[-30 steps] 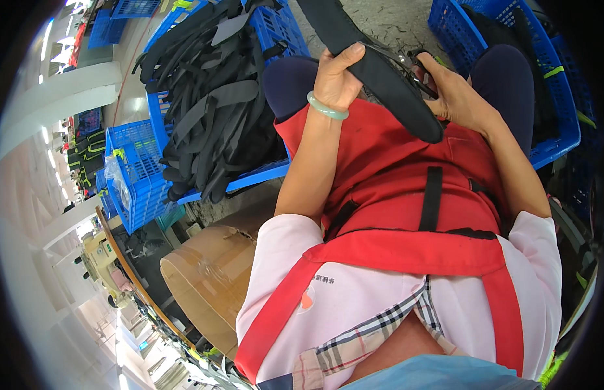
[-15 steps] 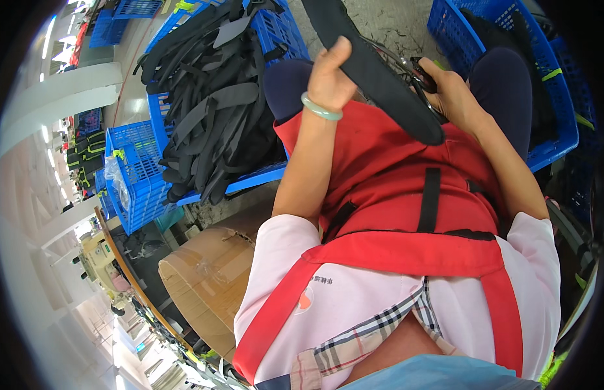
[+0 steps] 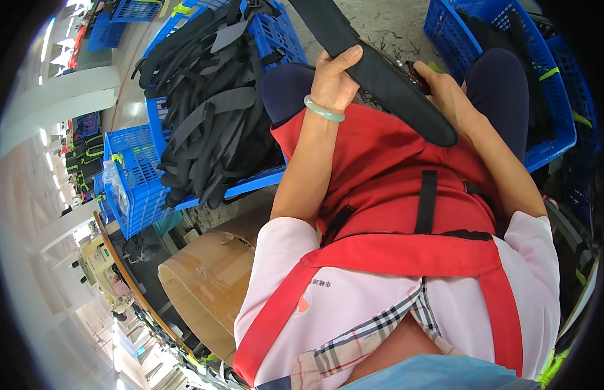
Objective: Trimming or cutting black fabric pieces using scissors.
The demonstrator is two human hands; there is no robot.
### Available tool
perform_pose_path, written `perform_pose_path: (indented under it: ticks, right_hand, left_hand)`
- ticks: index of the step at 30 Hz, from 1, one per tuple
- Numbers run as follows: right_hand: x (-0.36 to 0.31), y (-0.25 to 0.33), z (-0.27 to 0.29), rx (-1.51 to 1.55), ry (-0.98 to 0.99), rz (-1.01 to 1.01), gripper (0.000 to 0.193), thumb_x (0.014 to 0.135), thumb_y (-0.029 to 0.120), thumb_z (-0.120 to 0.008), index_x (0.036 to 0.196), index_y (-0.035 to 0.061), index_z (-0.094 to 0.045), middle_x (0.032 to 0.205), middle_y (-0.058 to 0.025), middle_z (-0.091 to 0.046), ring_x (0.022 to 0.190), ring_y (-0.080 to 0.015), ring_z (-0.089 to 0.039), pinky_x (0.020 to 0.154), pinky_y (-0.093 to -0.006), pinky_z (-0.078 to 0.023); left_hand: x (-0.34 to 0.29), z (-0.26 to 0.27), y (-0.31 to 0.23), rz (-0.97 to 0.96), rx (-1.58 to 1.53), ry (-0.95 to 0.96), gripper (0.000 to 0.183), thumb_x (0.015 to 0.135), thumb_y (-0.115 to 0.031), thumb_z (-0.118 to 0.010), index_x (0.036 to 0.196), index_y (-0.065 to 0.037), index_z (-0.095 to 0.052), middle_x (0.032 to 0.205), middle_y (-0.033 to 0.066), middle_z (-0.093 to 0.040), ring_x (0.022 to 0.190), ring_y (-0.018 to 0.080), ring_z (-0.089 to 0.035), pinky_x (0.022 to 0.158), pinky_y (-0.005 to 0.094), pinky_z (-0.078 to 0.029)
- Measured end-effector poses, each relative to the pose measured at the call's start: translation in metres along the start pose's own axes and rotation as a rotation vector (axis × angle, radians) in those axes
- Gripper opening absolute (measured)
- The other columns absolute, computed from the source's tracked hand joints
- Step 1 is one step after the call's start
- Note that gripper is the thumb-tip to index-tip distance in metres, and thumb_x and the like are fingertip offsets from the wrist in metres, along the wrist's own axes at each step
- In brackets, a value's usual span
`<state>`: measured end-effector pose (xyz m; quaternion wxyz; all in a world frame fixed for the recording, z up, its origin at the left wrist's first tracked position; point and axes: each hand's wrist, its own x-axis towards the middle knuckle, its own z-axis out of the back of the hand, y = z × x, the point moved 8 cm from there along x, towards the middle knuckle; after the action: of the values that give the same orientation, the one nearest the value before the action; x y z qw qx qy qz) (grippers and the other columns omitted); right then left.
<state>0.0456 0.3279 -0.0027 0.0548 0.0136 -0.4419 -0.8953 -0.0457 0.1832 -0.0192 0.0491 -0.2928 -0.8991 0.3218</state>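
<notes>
A long black padded strap (image 3: 406, 92) slants across my lap from the top edge, its rounded end low and to the right. My left hand (image 3: 336, 81) is closed on it, thumb on top and fingers underneath. To the right, my right hand (image 3: 450, 97) is closed round what looks like dark-handled scissors (image 3: 417, 79). The strap hides most of that tool, so its blades cannot be made out. Under the strap's end lies my red apron (image 3: 380, 156).
At my left, a blue crate (image 3: 279, 39) is heaped with black straps (image 3: 217, 104). Another blue crate (image 3: 474, 49) with black pieces stands beyond my right knee. A smaller blue crate (image 3: 129, 175) and a cardboard box (image 3: 207, 273) are at left. Dark scraps litter the floor (image 3: 396, 29).
The strap has slid slightly, its rounded end now further right and a little lower. My left hand has moved slightly right, its thumb now across the strap. My right hand has barely shifted.
</notes>
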Motion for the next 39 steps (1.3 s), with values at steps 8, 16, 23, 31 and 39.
perform_pose_path:
  ticks: [8,16,23,31,39]
  right_hand:
    - [-0.004,-0.018,0.001,0.204,-0.025,-0.183,0.034,0.085,0.023,-0.069,0.100,0.0007,-0.049,0.067,-0.0122,-0.051,0.061,-0.0216,-0.042,0.060,-0.0328,-0.041]
    - [-0.007,-0.005,-0.001,0.250,0.046,-0.037,0.051,0.081,0.030,-0.073,0.115,0.0039,-0.044,0.079,-0.0063,-0.046,0.072,-0.0158,-0.043,0.066,-0.0276,-0.039]
    - [-0.003,-0.015,-0.008,0.154,0.067,-0.083,0.040,0.084,0.014,-0.064,0.116,0.0035,-0.042,0.084,-0.0109,-0.052,0.072,-0.0212,-0.049,0.066,-0.0303,-0.041]
    - [-0.003,-0.007,-0.009,0.165,0.119,-0.039,0.040,0.082,0.011,-0.064,0.114,0.0017,-0.042,0.084,-0.0145,-0.053,0.073,-0.0289,-0.051,0.067,-0.0325,-0.043]
    - [-0.005,-0.008,-0.011,0.204,0.089,-0.019,0.039,0.083,0.014,-0.064,0.113,0.0030,-0.042,0.079,-0.0172,-0.054,0.073,-0.0343,-0.054,0.065,-0.0358,-0.043]
  left_hand:
    - [0.003,0.004,0.001,0.160,-0.017,0.115,0.024,0.092,-0.023,-0.060,0.103,-0.002,-0.062,0.098,0.0121,-0.066,0.095,0.0252,-0.064,0.084,0.0403,-0.052]
    - [-0.004,0.010,0.000,0.085,-0.064,0.040,0.017,0.090,-0.014,-0.061,0.102,-0.002,-0.063,0.099,0.0102,-0.067,0.091,0.0219,-0.066,0.084,0.0367,-0.053]
    - [-0.005,0.003,-0.001,0.040,-0.041,0.039,0.014,0.085,0.001,-0.064,0.097,-0.005,-0.065,0.095,0.0058,-0.067,0.089,0.0185,-0.065,0.083,0.0359,-0.054]
    - [-0.006,0.000,0.002,0.001,0.023,0.094,0.017,0.083,0.005,-0.064,0.097,-0.005,-0.066,0.094,0.0053,-0.067,0.088,0.0185,-0.065,0.082,0.0346,-0.053]
    - [-0.006,0.010,-0.007,0.035,0.108,0.012,0.014,0.082,0.000,-0.068,0.095,-0.004,-0.066,0.092,0.0060,-0.068,0.084,0.0178,-0.065,0.080,0.0328,-0.053]
